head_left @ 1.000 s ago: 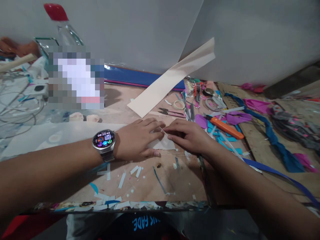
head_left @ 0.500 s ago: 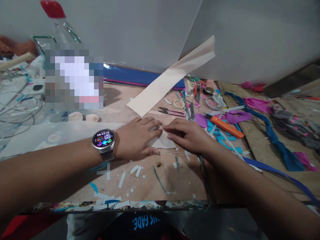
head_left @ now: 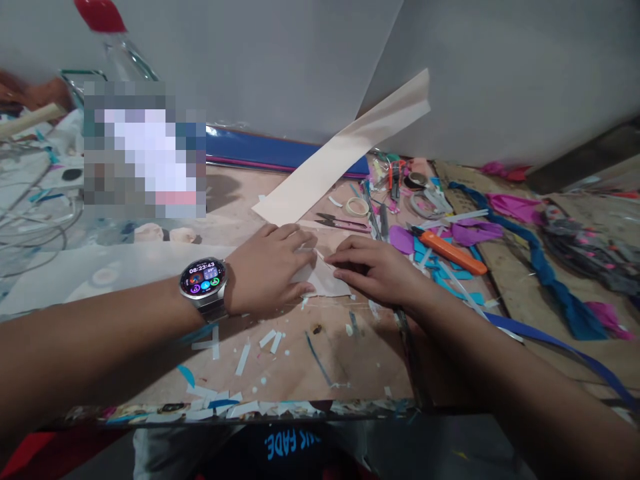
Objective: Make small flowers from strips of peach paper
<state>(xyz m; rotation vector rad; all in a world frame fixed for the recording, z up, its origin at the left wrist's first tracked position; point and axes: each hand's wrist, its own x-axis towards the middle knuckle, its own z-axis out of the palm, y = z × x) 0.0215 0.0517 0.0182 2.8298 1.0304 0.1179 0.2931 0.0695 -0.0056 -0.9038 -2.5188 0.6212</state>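
A long white strip of sheet material (head_left: 327, 283) lies across the worktable, its right end between my hands. My left hand (head_left: 273, 270), with a smartwatch (head_left: 203, 279) on the wrist, rests palm down on the strip, fingers stretched out and slightly spread. At the strip's right end, my right hand (head_left: 367, 270) has thumb and fingers pinched together on its edge. A thin raised line shows there, and the fingertips partly hide it. Just beyond my hands a second, cream strip (head_left: 325, 170) slants up against the grey wall.
Thread snips (head_left: 343, 222), a tape roll (head_left: 357, 207) and an orange cutter (head_left: 453, 253) lie to the right among scraps. Blue packets (head_left: 280, 150) run along the wall. A red-capped bottle (head_left: 103, 17) stands back left. Paper bits (head_left: 243, 359) litter the front edge.
My left hand has shifted slightly left and away from me, its fingers further from the right hand, baring more of the strip's end. The right hand keeps its pinch in nearly the same spot.
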